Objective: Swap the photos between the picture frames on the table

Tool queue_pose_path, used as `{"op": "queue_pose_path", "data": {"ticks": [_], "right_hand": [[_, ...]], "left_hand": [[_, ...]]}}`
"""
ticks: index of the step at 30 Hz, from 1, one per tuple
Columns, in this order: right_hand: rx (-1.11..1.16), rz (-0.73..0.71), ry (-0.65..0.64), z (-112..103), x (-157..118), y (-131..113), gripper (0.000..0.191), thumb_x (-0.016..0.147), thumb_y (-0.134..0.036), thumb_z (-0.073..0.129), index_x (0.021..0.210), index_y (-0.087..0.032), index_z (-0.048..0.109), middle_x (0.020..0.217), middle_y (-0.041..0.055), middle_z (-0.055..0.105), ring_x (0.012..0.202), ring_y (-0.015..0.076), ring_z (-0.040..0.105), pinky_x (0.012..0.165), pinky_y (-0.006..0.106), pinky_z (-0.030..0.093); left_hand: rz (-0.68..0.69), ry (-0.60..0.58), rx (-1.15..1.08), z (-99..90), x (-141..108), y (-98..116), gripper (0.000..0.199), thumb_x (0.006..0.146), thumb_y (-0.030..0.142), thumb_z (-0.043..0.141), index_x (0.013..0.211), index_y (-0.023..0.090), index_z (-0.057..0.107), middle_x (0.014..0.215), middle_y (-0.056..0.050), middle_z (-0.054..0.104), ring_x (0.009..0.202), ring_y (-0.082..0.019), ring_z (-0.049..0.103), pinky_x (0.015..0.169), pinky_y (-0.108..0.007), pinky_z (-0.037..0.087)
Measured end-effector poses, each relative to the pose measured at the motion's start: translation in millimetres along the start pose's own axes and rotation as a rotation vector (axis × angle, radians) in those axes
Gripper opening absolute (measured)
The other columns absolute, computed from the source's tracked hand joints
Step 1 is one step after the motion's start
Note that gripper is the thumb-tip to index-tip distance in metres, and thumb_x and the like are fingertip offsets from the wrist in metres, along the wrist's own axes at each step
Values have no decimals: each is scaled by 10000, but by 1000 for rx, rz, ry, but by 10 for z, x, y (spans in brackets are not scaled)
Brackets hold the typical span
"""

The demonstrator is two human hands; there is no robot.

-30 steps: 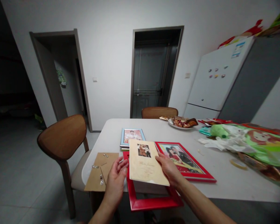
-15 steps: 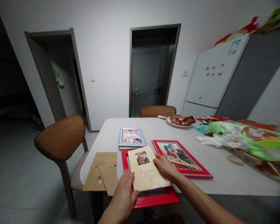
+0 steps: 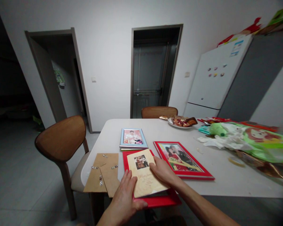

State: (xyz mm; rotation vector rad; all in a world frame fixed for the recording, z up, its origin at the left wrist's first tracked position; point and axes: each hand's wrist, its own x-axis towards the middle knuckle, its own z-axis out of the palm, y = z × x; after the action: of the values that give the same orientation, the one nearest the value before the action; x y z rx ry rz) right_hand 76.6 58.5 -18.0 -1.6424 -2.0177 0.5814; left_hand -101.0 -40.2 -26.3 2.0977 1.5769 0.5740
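Note:
A cream printed sheet [image 3: 145,180] with a small photo on it lies tilted over a red picture frame [image 3: 163,201] at the table's near edge. My right hand [image 3: 163,172] grips the sheet's right edge, thumb on top and the other fingers mostly hidden. On the left, my left hand [image 3: 124,194] holds the red frame's near left corner; its fingers touch the sheet's left edge and its thumb lies along the lower bar. Just right of my hands is a second red frame [image 3: 207,178] with a photo in it. A light blue framed photo [image 3: 133,138] lies behind.
Brown backing boards [image 3: 95,180] with metal clips lie at the table's left corner. A plate [image 3: 184,126] of food stands at the back. Green and white plastic packaging [image 3: 257,139] and a tape roll [image 3: 236,161] cover the right side. A wooden chair [image 3: 63,138] stands left.
The sheet has shifted slightly left and toward me, with my right hand moving along. My left thumb has slid from the sheet's corner onto the red frame's lower bar.

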Motion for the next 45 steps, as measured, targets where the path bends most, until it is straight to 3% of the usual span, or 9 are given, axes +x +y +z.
{"op": "queue_pose_path", "data": {"ticks": [3, 9, 15, 22, 25, 29, 33, 37, 45], "right_hand": [[-251, 25, 26, -21, -32, -37, 333, 753, -323, 355, 908, -107, 557, 897, 157, 609, 804, 232, 567, 670, 295, 383], [-465, -23, 108, 13, -85, -33, 385, 771, -383, 333, 853, -100, 582, 910, 169, 566, 836, 247, 519, 713, 326, 338], [-434, -16, 125, 60, -90, 43, 355, 774, -369, 338, 915, -141, 571, 945, 129, 552, 883, 241, 481, 751, 333, 309], [-481, -54, 99, 205, -161, 26, 504, 764, -379, 364, 1175, -95, 429, 1267, 158, 378, 1111, 295, 337, 880, 405, 238], [-478, -61, 77, 218, -177, 12, 469, 770, -346, 368, 1169, -113, 442, 1288, 149, 362, 1121, 294, 328, 892, 421, 235], [-366, -146, 110, 174, -229, -107, 406, 781, -320, 383, 1144, -164, 476, 1278, 121, 378, 1146, 264, 317, 917, 398, 233], [-183, -340, 10, 248, -329, -433, 399, 803, -325, 370, 1160, -178, 472, 1219, 109, 442, 1112, 231, 366, 911, 356, 255], [-136, -497, -91, 501, -430, -846, 422, 772, -380, 429, 1149, -192, 468, 1070, 96, 534, 1009, 234, 421, 878, 386, 267], [-130, -553, -108, 868, -489, -1195, 548, 687, -569, 466, 1089, -197, 475, 1030, 103, 490, 960, 264, 410, 836, 431, 289]], "left_hand": [[-20, -9, 19, -13, -8, 23, 762, 613, 476, 620, 1205, 45, 412, 1356, -209, 229, 1266, -286, 152, 1021, -424, 201], [-51, -3, 56, -25, -9, 92, 630, 674, 385, 563, 1200, 67, 424, 1363, -176, 242, 1269, -261, 158, 1024, -394, 202], [-62, 24, 88, -49, 24, 107, 484, 711, 280, 497, 1152, 83, 471, 1342, -148, 312, 1264, -240, 193, 1025, -370, 211], [-46, 22, 103, -38, 57, 122, 314, 706, 254, 501, 969, 96, 571, 1336, -161, 320, 1263, -256, 189, 1016, -368, 229], [-18, 48, 69, -49, 7, 84, 363, 700, 229, 498, 1036, 102, 545, 1332, -154, 329, 1256, -236, 222, 1015, -366, 235], [-33, 74, 92, -220, -168, -186, 591, 633, 197, 543, 1207, 140, 416, 1359, -126, 279, 1256, -230, 223, 1022, -416, 200], [-174, 81, 234, -448, -348, -670, 718, 538, 185, 599, 1224, 128, 395, 1347, -154, 285, 1250, -286, 216, 1001, -489, 191], [-221, 262, 346, -503, -387, -1027, 656, 543, 147, 564, 1182, 83, 433, 1316, -191, 336, 1225, -278, 282, 997, -438, 240], [-92, 421, 150, -523, -383, -1100, 543, 558, 103, 556, 1094, 165, 503, 1224, -120, 485, 1134, -233, 435, 961, -402, 342]]}}
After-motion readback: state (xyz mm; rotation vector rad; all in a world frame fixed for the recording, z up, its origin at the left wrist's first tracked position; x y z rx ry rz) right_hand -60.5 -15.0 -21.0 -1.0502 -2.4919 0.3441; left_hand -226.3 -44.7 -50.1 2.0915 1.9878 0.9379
